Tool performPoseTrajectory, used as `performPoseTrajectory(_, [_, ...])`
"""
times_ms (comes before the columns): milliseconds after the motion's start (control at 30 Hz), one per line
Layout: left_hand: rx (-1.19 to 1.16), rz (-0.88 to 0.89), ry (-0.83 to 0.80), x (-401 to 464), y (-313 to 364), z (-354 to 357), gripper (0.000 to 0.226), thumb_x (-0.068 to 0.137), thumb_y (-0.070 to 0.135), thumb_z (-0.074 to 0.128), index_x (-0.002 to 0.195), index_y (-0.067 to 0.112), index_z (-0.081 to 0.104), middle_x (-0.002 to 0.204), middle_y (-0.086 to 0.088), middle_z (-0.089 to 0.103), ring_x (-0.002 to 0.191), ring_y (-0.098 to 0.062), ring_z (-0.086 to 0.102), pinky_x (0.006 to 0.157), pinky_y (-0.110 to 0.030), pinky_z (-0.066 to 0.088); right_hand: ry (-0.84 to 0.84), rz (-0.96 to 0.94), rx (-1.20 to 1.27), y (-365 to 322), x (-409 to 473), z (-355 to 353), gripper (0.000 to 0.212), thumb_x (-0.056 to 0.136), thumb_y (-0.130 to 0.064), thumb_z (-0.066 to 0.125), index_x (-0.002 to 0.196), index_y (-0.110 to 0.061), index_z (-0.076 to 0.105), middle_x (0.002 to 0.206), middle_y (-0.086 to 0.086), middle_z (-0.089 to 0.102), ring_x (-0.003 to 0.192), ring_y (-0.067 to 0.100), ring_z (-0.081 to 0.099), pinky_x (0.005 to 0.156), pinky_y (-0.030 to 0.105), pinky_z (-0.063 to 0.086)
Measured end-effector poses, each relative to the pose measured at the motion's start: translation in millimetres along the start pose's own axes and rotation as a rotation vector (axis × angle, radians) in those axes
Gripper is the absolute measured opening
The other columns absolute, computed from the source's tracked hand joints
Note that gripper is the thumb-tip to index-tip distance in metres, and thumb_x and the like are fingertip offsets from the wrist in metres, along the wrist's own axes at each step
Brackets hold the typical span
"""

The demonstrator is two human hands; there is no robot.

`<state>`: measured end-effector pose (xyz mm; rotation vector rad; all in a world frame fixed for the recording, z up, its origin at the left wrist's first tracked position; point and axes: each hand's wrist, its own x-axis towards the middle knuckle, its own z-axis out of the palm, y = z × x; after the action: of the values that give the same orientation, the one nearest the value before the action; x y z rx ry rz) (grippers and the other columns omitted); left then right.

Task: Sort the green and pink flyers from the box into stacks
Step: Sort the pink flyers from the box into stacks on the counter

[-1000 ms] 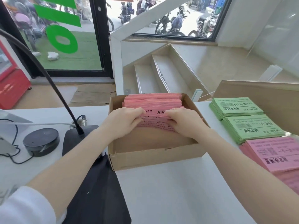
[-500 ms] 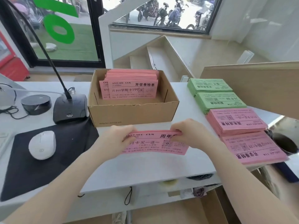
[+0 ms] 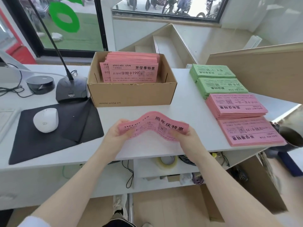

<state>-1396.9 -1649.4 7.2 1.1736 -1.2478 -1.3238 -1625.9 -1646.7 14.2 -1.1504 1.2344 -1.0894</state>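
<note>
Two hands, left (image 3: 114,133) and right (image 3: 185,136), gripping bowed pink flyers (image 3: 152,125) before box (image 3: 131,94), mouse (image 3: 45,120) aside.

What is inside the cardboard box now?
The cardboard box holds pink flyers standing on edge, leaning backward. Its front wall hides their lower edges and the bottom.
</note>
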Motion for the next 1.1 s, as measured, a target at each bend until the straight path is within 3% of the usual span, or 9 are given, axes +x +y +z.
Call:
performPoseTrajectory(167, [0.03, 0.036, 0.043, 7, 0, 0, 0.016, 0.09, -0.003, 0.051, 0.094, 0.011, 0.055, 0.078, 0.02, 0.067, 0.078, 0.004, 0.062, 0.072, -0.011, 0.048, 0.083, -0.096, -0.014, -6, 2, -9, 0.023, 0.085, 0.007, 0.056, 0.091, -0.013, 0.064, 0.079, -0.012, 0.07, 0.079, 0.003, 0.064, 0.07, 0.015, 0.049])
performPoseTrajectory(300, [0.193, -0.054, -0.071, 14, -9, -5, 0.027, 0.093, 0.002, 0.049, 0.119, 0.01, 0.054, 0.109, 0.006, 0.066, 0.094, 0.005, 0.062, 0.081, -0.011, 0.049, 0.111, 0.038, -0.079, 4, 4, -9, 0.024, 0.086, 0.003, 0.059, 0.098, -0.016, 0.066, 0.083, -0.015, 0.072, 0.078, -0.002, 0.066, 0.065, 0.012, 0.049])
performPoseTrajectory(433, [0.298, 0.05, -0.046, 27, 10, -7, 0.028, 0.092, 0.008, 0.054, 0.108, 0.031, 0.057, 0.098, 0.019, 0.067, 0.088, 0.014, 0.059, 0.075, -0.003, 0.044, 0.211, 0.045, -0.058, -12, 6, -15, 0.024, 0.081, -0.001, 0.066, 0.102, -0.012, 0.065, 0.094, -0.004, 0.071, 0.08, 0.002, 0.067, 0.067, 0.017, 0.048])
performPoseTrajectory(500, [0.41, 0.131, -0.083, 37, 27, -9, 0.03, 0.09, 0.013, 0.058, 0.098, 0.041, 0.056, 0.092, 0.022, 0.068, 0.088, 0.008, 0.061, 0.078, -0.011, 0.047, 0.322, 0.024, -0.176, -22, 8, -20, 0.031, 0.079, -0.012, 0.072, 0.107, -0.018, 0.059, 0.104, -0.005, 0.065, 0.092, 0.004, 0.06, 0.075, 0.019, 0.043])
performPoseTrajectory(600, [0.556, 0.27, -0.16, 52, 56, -4, 0.025, 0.088, 0.011, 0.06, 0.091, 0.036, 0.058, 0.085, 0.015, 0.069, 0.078, -0.004, 0.062, 0.069, -0.015, 0.047, 0.418, -0.131, -0.439, -45, 9, -16, 0.045, 0.077, -0.028, 0.074, 0.116, -0.029, 0.052, 0.118, -0.015, 0.054, 0.112, 0.003, 0.046, 0.091, 0.019, 0.034])
performPoseTrajectory(700, [0.681, 0.401, -0.245, 64, 82, 10, 0.014, 0.086, 0.011, 0.063, 0.092, 0.024, 0.065, 0.08, 0.007, 0.07, 0.073, -0.009, 0.06, 0.065, -0.02, 0.046, 0.34, -0.339, -0.61, -75, 12, -1, 0.036, 0.083, -0.024, 0.067, 0.116, -0.029, 0.056, 0.116, -0.019, 0.055, 0.11, -0.003, 0.046, 0.088, -0.001, 0.026])
performPoseTrajectory(833, [0.748, 0.484, -0.349, 78, 106, 30, 0.008, 0.083, 0.013, 0.066, 0.086, 0.019, 0.069, 0.073, 0.002, 0.069, 0.065, -0.012, 0.059, 0.061, -0.023, 0.047, 0.215, -0.4, -0.745, -103, 12, 9, 0.025, 0.088, -0.018, 0.06, 0.103, -0.037, 0.057, 0.097, -0.018, 0.063, 0.091, -0.01, 0.054, 0.077, 0.0, 0.035])
performPoseTrajectory(967, [0.667, 0.431, -0.381, 90, 116, 57, 0.007, 0.076, 0.018, 0.073, 0.082, 0.018, 0.069, 0.073, 0.0, 0.07, 0.063, -0.014, 0.06, 0.058, -0.02, 0.046, 0.29, -0.364, -0.785, -113, 6, -3, 0.021, 0.09, -0.012, 0.055, 0.086, -0.032, 0.051, 0.073, -0.022, 0.055, 0.068, -0.014, 0.054, 0.06, 0.006, 0.04])
performPoseTrajectory(1100, [0.32, 0.16, -0.513, 99, 102, 94, 0.006, 0.081, 0.017, 0.07, 0.086, 0.018, 0.067, 0.08, 0.003, 0.074, 0.076, -0.015, 0.068, 0.07, -0.028, 0.053, 0.482, -0.248, -0.565, -106, -3, -45, 0.019, 0.09, -0.013, 0.056, 0.084, -0.031, 0.056, 0.089, -0.003, 0.069, 0.083, 0.012, 0.065, 0.069, 0.026, 0.054])
